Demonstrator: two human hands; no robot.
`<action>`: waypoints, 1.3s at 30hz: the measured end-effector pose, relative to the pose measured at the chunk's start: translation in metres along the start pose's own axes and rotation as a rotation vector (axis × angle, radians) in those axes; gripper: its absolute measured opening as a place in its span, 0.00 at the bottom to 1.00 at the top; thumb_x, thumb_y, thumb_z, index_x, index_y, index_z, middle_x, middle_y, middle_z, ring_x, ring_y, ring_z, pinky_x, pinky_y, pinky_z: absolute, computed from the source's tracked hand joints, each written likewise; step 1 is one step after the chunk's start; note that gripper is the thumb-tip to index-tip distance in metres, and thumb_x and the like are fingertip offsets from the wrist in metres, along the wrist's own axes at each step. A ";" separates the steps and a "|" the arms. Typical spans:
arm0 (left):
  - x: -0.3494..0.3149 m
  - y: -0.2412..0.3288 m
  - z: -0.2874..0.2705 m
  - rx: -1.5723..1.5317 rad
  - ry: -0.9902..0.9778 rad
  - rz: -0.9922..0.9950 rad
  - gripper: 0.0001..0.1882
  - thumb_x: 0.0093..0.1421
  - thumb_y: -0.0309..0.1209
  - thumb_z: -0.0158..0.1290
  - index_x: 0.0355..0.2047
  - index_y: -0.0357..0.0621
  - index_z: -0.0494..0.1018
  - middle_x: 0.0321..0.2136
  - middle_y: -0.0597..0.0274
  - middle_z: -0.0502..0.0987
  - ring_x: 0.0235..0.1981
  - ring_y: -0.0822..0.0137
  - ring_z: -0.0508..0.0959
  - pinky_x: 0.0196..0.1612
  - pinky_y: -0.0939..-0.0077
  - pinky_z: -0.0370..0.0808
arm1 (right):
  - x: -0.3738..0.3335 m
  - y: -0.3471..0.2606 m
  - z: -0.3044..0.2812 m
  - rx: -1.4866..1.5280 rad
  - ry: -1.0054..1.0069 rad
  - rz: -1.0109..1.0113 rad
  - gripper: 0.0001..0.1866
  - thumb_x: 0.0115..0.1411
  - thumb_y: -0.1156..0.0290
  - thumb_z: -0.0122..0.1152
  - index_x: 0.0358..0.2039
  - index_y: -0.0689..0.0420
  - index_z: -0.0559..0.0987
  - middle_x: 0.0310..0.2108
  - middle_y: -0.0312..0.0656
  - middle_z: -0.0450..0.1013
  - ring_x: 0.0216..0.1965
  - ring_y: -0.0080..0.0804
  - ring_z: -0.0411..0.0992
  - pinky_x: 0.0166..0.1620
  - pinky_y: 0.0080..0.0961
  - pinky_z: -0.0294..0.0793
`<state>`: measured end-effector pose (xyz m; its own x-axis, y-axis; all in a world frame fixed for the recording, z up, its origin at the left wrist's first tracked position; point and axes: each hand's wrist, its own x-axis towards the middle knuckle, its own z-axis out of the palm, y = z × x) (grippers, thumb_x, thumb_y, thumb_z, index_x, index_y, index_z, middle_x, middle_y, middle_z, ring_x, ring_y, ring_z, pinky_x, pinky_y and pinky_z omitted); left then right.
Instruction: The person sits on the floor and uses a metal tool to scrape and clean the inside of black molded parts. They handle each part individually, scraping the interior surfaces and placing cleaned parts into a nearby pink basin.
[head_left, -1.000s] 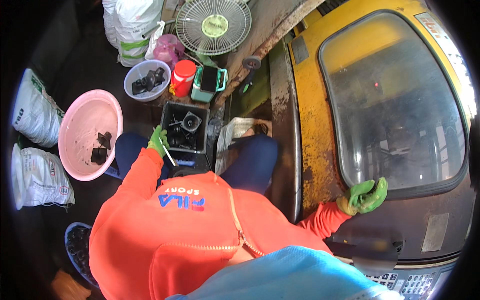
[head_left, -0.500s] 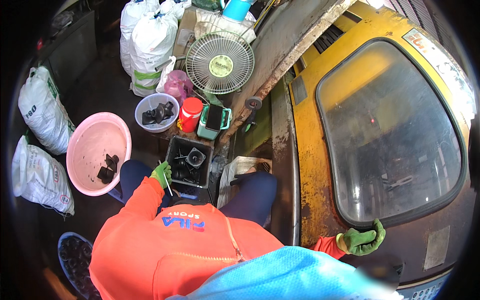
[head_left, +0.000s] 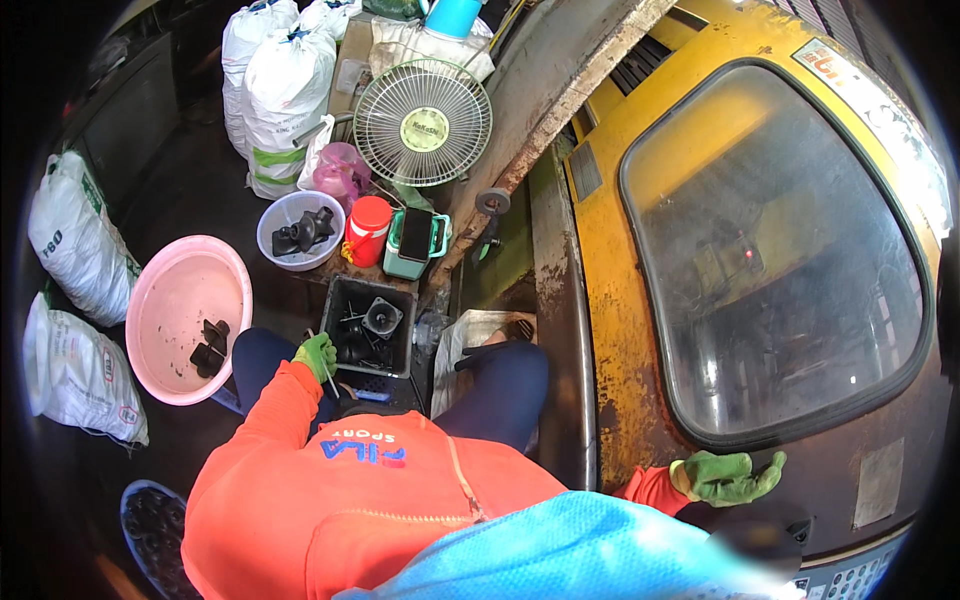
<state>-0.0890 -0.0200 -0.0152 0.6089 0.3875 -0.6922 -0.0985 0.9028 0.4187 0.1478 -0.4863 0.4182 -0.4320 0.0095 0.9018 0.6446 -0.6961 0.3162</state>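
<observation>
Left hand: gloved in green (head_left: 316,357), beside the crate's near left corner — fingers clamped round a thin stick, much as half a second ago.
Thin stick: pale, slanting down out of the left hand (head_left: 333,385) toward the lap, held at about the same slant as in the earlier frame.
Right hand: also gloved in green (head_left: 730,478), low in front of the yellow machine (head_left: 630,380); fingers stretched out and partly apart. Half a second ago they curled upward — now they lie flatter, pointing to the right. Whether they touch the machine, I cannot tell.
Crate: black (head_left: 413,335), ahead of the lap; the square-ended black part (head_left: 382,316) keeps its place among the dark pieces inside.
Pink tub: at the left (head_left: 165,295), its black pieces (head_left: 208,350) resting as before.
Pale bowl: beyond the crate (head_left: 270,247), with its dark parts (head_left: 303,232) unchanged.
</observation>
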 end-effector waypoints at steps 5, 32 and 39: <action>-0.002 0.001 0.005 0.017 0.094 -0.016 0.19 0.63 0.43 0.44 0.16 0.57 0.60 0.10 0.73 0.61 0.10 0.70 0.59 0.15 0.71 0.56 | 0.004 -0.011 0.007 -0.181 0.021 0.021 0.14 0.65 0.78 0.40 0.42 0.77 0.71 0.38 0.64 0.71 0.34 0.53 0.72 0.38 0.41 0.75; 0.002 -0.001 -0.002 -0.018 0.107 -0.018 0.14 0.62 0.40 0.47 0.20 0.55 0.64 0.12 0.70 0.66 0.11 0.68 0.63 0.16 0.72 0.60 | -0.005 0.009 -0.006 -0.137 0.024 -0.048 0.17 0.63 0.76 0.50 0.51 0.71 0.67 0.45 0.57 0.72 0.45 0.49 0.73 0.48 0.39 0.73; 0.000 -0.001 -0.001 -0.005 0.110 0.001 0.14 0.62 0.41 0.48 0.20 0.55 0.64 0.13 0.69 0.67 0.11 0.68 0.64 0.16 0.71 0.60 | -0.004 0.007 -0.006 -0.184 -0.038 -0.081 0.20 0.61 0.80 0.46 0.54 0.70 0.65 0.48 0.58 0.70 0.47 0.50 0.71 0.50 0.39 0.72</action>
<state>-0.0896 -0.0211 -0.0157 0.5186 0.4061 -0.7524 -0.1028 0.9032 0.4166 0.1503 -0.4959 0.4148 -0.4515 0.0959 0.8871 0.4807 -0.8114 0.3324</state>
